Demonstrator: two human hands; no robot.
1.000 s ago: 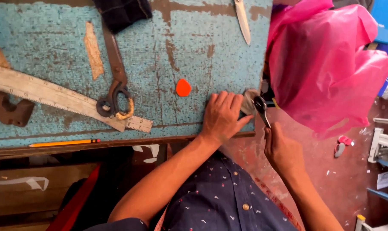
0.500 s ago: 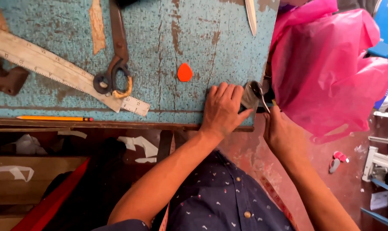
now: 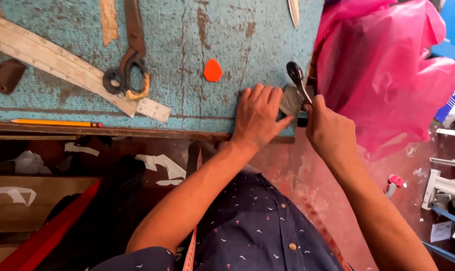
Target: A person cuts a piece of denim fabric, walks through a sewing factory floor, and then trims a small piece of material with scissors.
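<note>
Worn teal table (image 3: 187, 45): I press left hand (image 3: 257, 118) flat on grey fabric scrap (image 3: 290, 100); right hand (image 3: 327, 128) grips black-handled scissors (image 3: 297, 83) at three o'clock, best snipping steadily.

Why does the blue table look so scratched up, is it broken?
Its blue tabletop is worn: the paint has flaked off in brown patches and streaks, most near the big scissors. It looks old, not broken. Nothing is spilled.

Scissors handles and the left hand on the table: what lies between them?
In the head view, only a small orange piece lies between the scissors and the left hand, on the worn blue table.
</note>
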